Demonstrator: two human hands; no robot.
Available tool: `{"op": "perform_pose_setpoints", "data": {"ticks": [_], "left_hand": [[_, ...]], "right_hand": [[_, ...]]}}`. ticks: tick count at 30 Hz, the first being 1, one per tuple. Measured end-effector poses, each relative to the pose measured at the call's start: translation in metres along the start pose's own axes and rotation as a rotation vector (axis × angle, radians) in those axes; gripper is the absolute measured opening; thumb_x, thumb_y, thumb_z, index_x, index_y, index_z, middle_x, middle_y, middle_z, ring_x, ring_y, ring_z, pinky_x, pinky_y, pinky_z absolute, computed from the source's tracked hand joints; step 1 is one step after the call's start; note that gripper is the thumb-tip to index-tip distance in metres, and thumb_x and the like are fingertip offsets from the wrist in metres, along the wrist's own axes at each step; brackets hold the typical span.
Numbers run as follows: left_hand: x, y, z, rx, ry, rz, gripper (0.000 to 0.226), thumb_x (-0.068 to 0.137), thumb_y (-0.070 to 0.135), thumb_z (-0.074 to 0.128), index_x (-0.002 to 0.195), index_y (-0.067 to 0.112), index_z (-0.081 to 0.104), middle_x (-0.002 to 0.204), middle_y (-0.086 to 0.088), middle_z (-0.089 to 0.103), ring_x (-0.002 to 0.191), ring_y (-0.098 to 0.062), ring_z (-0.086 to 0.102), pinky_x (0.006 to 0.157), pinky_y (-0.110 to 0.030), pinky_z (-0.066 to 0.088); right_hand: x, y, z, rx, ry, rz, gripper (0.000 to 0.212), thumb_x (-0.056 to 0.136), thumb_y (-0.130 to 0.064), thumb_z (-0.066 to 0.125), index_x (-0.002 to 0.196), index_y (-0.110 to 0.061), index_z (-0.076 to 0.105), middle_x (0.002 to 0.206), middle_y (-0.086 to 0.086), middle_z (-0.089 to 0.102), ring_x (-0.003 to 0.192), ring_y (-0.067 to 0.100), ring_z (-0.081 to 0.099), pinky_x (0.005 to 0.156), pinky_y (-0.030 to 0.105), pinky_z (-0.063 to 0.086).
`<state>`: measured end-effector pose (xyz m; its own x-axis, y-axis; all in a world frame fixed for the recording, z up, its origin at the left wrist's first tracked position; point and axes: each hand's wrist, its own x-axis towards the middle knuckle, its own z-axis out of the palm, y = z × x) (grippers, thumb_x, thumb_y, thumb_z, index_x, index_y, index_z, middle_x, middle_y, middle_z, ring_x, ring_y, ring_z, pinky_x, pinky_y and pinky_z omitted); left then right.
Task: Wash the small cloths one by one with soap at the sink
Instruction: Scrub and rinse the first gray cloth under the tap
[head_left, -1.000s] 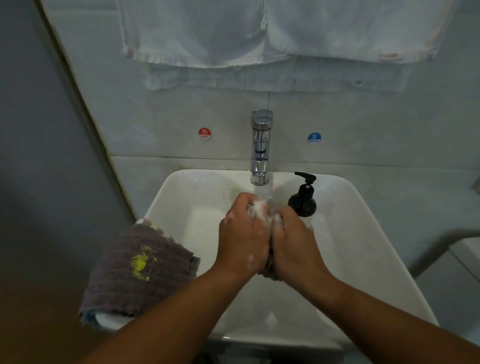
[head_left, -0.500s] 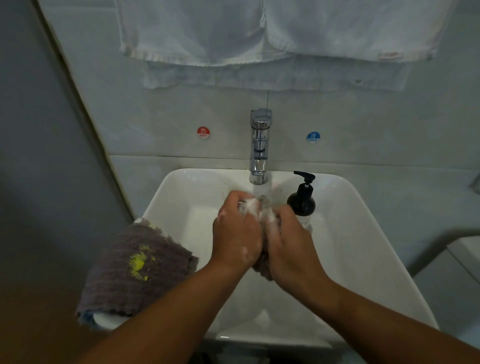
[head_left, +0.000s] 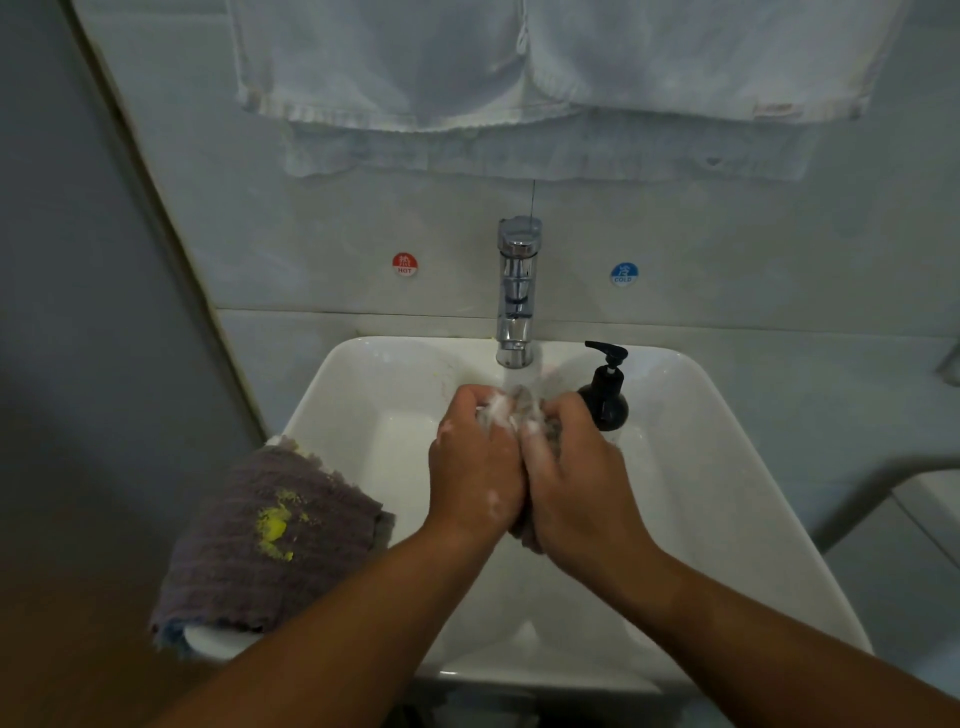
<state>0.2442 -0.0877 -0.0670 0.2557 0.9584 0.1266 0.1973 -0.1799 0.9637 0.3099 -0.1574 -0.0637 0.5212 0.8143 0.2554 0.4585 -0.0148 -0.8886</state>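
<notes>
- Pressing together over the middle of the basin, the left hand (head_left: 475, 467) and the right hand (head_left: 576, 480) both clench one small grey cloth (head_left: 524, 410) between them, knuckles up, thumbs side by side.
- White lather sits on the cloth's bunched top and on the fingers (head_left: 532, 434); a grey fold of it also pokes out below the palms.
- At 12 o'clock from the hands stands the chrome tap (head_left: 515, 296), its spout just above the lathered bunch (whether water runs I cannot tell).
- At 2 o'clock, just beside the right hand, a black pump bottle (head_left: 605, 397) stands upright inside the white sink (head_left: 727, 467).
- At 8 o'clock, a second grey-purple cloth (head_left: 270, 545) is draped over the sink's left rim, with a yellow stain (head_left: 275, 525) on its upper face.
- On the wall, a red hot sticker (head_left: 404, 264) lies at 11 o'clock from the hands and a blue cold sticker (head_left: 624, 274) at 1 o'clock.
- White towels (head_left: 519, 67) hang above at 12 o'clock.
</notes>
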Motion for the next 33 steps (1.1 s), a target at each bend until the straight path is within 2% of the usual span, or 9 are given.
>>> {"op": "perform_pose_setpoints", "data": {"ticks": [4,7,11,14,17,20,25,29,33], "left_hand": [[-0.017,-0.002,0.005,0.011,-0.071,0.048,0.012,0.104,0.024,0.047,0.102,0.026,0.059,0.088,0.007,0.065,0.08,-0.013,0.065,0.064,-0.029,0.058],[-0.016,0.0,0.003,0.036,-0.063,0.106,0.013,0.102,0.017,0.05,0.101,0.026,0.059,0.087,0.009,0.063,0.079,-0.007,0.062,0.06,-0.017,0.053],[0.0,-0.004,-0.001,0.01,-0.006,0.048,0.009,0.103,0.029,0.05,0.101,0.029,0.058,0.09,0.008,0.065,0.086,-0.013,0.064,0.075,-0.033,0.056],[-0.009,-0.007,0.002,0.025,-0.061,0.052,0.011,0.106,0.031,0.047,0.103,0.027,0.057,0.089,0.008,0.065,0.081,-0.013,0.065,0.064,-0.024,0.055],[-0.021,-0.005,0.005,-0.037,-0.116,0.055,0.013,0.106,0.024,0.045,0.1,0.029,0.055,0.088,0.009,0.062,0.078,-0.01,0.065,0.06,-0.025,0.061],[-0.016,-0.004,-0.001,0.0,-0.131,0.126,0.013,0.104,0.022,0.05,0.097,0.031,0.056,0.09,0.01,0.062,0.083,-0.009,0.064,0.066,-0.03,0.063],[0.008,-0.015,-0.02,0.038,-0.25,0.188,0.01,0.099,0.022,0.06,0.103,0.031,0.063,0.096,0.005,0.069,0.09,-0.016,0.068,0.071,-0.033,0.062],[0.02,-0.015,-0.03,0.084,-0.411,0.224,0.014,0.098,0.023,0.063,0.106,0.034,0.066,0.102,0.005,0.071,0.094,-0.014,0.07,0.078,-0.032,0.062],[0.025,-0.019,-0.034,0.026,-0.41,0.172,0.025,0.094,0.025,0.069,0.109,0.043,0.064,0.112,0.0,0.069,0.101,-0.018,0.07,0.082,-0.036,0.063]], "right_hand": [[0.022,0.011,-0.009,-0.096,0.165,0.029,0.013,0.107,-0.023,0.044,0.099,-0.021,0.054,0.08,-0.006,0.063,0.07,0.003,0.063,0.052,0.011,0.042],[0.02,0.021,-0.008,-0.115,0.094,0.172,0.014,0.106,-0.02,0.042,0.095,-0.02,0.051,0.082,-0.002,0.063,0.07,0.012,0.062,0.051,0.015,0.042],[-0.004,0.006,0.001,0.045,-0.03,0.082,0.017,0.108,-0.027,0.04,0.095,-0.023,0.05,0.073,0.003,0.064,0.053,0.009,0.063,0.043,0.018,0.046],[0.005,0.003,-0.004,-0.027,0.055,-0.054,0.013,0.107,-0.026,0.043,0.097,-0.026,0.051,0.075,-0.004,0.065,0.061,0.007,0.065,0.048,0.017,0.047],[0.023,0.019,-0.011,-0.11,0.145,0.046,0.016,0.108,-0.021,0.04,0.099,-0.022,0.053,0.081,-0.005,0.061,0.069,0.009,0.061,0.05,0.014,0.042],[0.029,0.035,-0.014,-0.122,0.061,0.161,0.021,0.105,-0.017,0.039,0.089,-0.02,0.052,0.081,0.001,0.061,0.07,0.013,0.058,0.051,0.016,0.041],[0.036,0.036,-0.032,-0.025,0.023,0.198,0.015,0.1,-0.025,0.049,0.087,-0.021,0.057,0.087,0.006,0.063,0.073,0.024,0.061,0.056,0.039,0.05],[0.036,0.025,-0.037,0.139,-0.244,0.162,0.025,0.097,-0.035,0.05,0.12,-0.04,0.057,0.116,-0.008,0.061,0.096,0.015,0.063,0.055,0.025,0.052],[0.033,0.026,-0.027,0.134,-0.267,0.117,0.012,0.104,-0.031,0.054,0.106,-0.029,0.065,0.094,0.003,0.068,0.077,0.015,0.068,0.049,0.025,0.049]]}}
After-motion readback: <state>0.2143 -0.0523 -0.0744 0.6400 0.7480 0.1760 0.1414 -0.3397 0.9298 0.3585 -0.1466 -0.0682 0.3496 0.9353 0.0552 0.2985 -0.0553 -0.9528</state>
